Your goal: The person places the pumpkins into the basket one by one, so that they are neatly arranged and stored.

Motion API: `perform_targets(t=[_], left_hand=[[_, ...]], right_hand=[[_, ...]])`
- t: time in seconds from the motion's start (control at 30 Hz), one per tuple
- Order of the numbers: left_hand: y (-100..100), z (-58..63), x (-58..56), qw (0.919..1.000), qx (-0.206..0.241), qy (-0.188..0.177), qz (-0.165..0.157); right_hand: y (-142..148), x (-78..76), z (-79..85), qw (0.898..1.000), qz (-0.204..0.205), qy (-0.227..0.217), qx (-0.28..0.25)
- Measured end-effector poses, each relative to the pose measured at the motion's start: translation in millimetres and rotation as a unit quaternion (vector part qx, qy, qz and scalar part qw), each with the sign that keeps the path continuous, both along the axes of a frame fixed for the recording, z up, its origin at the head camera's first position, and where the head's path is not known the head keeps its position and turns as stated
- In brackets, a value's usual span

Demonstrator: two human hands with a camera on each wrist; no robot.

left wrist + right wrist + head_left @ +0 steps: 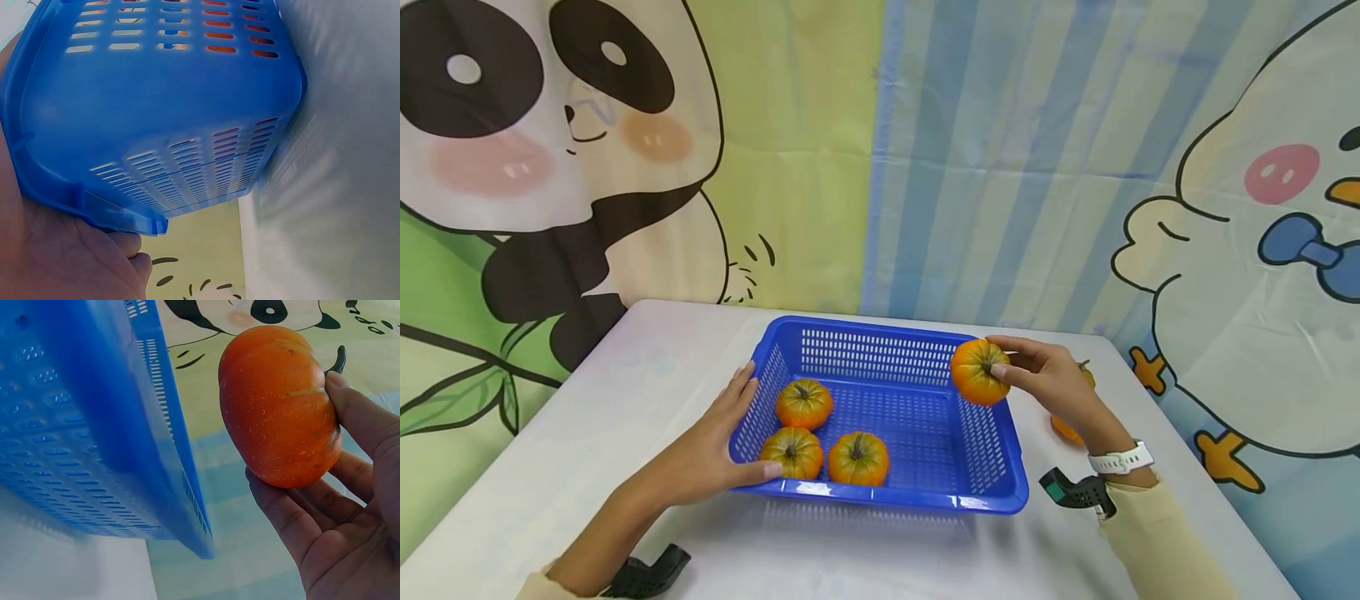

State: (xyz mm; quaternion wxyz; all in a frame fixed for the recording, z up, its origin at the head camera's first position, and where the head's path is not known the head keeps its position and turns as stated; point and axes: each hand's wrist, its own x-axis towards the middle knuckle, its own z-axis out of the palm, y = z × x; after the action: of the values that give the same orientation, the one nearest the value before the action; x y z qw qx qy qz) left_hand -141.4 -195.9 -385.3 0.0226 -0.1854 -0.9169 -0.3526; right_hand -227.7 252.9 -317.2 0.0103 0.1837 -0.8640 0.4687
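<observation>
In the head view, a blue plastic basket (880, 493) with slotted walls stands on the table. Three small orange pumpkins lie at its left end: one toward the back (803, 404), one in the front corner (793, 454), another beside it (859, 459). My left hand (724, 442) rests against the left front corner, thumb along the front rim and fingers along the left side. Above the right rim, my right hand (1037, 375) pinches a fourth pumpkin (976, 372) between thumb and fingers. The right wrist view shows this pumpkin's (278, 406) smooth underside, outside the basket wall.
More orange pumpkin (1066, 430) shows on the table right of the basket, partly hidden by my right hand and wrist. The white table (700, 333) ends at a cartoon-printed curtain (805, 167). A white watch (1122, 458) circles my right wrist.
</observation>
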Motion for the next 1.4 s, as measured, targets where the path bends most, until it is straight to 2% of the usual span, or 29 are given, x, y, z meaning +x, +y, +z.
perform_targets(t=[0.17,0.43,0.67,0.87,1.1,1.4], left_hand=[[0,-0.2,0.2,1.0000,0.002,-0.001,0.002],[1,-1.6,-0.1,0.9999,0.008,-0.007,0.000],[0,0.9,-0.1,1.0000,0.001,-0.007,0.001],[-1,1.3,0.2,0.9999,0.009,-0.008,0.002],[-1,-1.9,0.3,0.9999,0.014,-0.007,-0.001],[0,1.3,-0.3,1.0000,0.004,-0.003,-0.002]], right_hand=[[-8,-4.5,4.4,1.000,0.005,-0.009,-0.002],[-16,-9.0,12.2,1.000,0.006,0.010,-0.014],[-28,-19.7,17.5,0.999,0.030,0.025,-0.025],[-41,-29.8,22.9,0.998,0.048,0.020,-0.042],[-55,-36.1,24.7,0.997,0.062,0.017,-0.037],[-70,-41.6,23.6,0.996,0.084,0.011,-0.035]])
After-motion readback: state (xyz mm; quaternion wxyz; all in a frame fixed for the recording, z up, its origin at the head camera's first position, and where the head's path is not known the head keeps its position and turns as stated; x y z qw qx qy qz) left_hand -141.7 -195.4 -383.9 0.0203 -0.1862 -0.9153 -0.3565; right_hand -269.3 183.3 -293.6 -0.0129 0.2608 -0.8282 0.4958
